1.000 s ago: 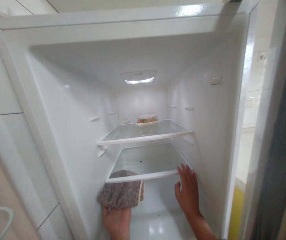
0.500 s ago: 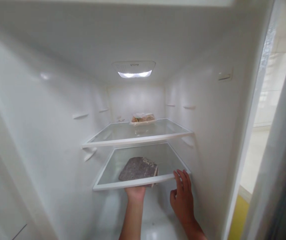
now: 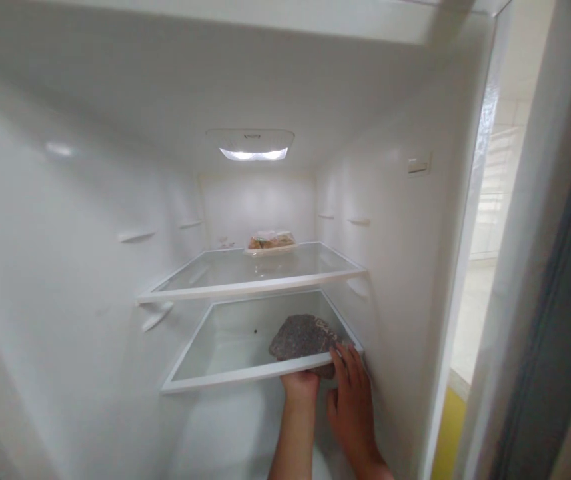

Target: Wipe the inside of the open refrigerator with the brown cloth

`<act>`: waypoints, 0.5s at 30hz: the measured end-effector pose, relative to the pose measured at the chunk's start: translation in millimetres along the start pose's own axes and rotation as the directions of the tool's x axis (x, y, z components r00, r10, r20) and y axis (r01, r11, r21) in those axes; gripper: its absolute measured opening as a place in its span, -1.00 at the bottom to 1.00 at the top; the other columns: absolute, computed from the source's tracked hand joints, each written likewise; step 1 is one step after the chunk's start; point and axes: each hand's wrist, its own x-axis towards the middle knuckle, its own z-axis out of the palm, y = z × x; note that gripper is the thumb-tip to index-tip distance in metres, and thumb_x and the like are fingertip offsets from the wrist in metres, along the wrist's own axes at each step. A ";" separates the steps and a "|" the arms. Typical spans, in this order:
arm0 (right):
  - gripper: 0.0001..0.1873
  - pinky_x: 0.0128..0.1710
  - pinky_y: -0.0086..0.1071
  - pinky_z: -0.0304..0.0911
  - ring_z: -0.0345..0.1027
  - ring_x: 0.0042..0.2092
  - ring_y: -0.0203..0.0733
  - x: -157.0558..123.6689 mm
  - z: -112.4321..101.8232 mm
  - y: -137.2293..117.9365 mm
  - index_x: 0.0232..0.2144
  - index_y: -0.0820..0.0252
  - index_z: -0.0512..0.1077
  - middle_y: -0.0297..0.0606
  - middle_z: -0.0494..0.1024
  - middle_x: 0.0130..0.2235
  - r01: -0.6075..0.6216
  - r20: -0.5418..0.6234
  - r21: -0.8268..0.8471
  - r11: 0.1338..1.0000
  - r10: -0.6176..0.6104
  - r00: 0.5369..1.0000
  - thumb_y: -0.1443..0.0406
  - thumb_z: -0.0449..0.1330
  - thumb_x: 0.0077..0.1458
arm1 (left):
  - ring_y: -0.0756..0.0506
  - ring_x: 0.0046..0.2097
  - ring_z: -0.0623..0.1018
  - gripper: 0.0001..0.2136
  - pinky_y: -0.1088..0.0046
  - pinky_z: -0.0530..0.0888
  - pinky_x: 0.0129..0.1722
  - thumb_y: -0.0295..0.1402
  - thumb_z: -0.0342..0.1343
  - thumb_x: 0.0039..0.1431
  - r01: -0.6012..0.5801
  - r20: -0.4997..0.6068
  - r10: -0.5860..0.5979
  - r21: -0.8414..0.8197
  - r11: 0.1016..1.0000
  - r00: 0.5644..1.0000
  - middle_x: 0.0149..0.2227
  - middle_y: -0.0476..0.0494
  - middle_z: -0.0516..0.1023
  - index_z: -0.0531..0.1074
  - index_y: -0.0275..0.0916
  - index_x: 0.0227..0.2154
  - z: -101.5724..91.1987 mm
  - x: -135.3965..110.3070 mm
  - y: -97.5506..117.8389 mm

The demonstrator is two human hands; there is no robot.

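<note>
White refrigerator [image 3: 405,267]: left hand [image 3: 299,385] holds grey cloth [image 3: 299,338] beneath white-rimmed glass shelf [image 3: 215,381]; right hand [image 3: 354,395] touches edge, grip unclear; above, film-wrapped tray [image 3: 276,249], brown food [image 3: 265,243].

A rectangular, white-framed clear-glass upper shelf [image 3: 205,275] is carrying a shallow, pale, film-wrapped tray [image 3: 271,251] of orange-brown food [image 3: 266,243] near twelve o'clock. A rectangular, white-framed clear-glass lower shelf [image 3: 215,360] is sitting beneath it, toward six o'clock.

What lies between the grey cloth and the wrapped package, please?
The head view shows the lower shelf above the grey cloth, then the upper shelf beneath the wrapped package.
</note>
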 end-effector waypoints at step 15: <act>-0.15 0.29 0.11 0.22 -0.08 0.43 0.02 -7.1 15.5 12.7 0.38 0.02 -0.01 -0.14 0.28 0.30 0.041 -0.043 -0.009 0.999 -0.041 0.998 0.58 -0.07 0.08 | -0.42 0.09 0.54 -0.51 -0.31 0.39 0.08 0.02 -0.21 0.25 -0.420 -0.049 0.419 -0.017 0.907 0.907 -0.06 -0.19 0.64 0.56 -0.10 -0.13 -47.5 -30.8 182.6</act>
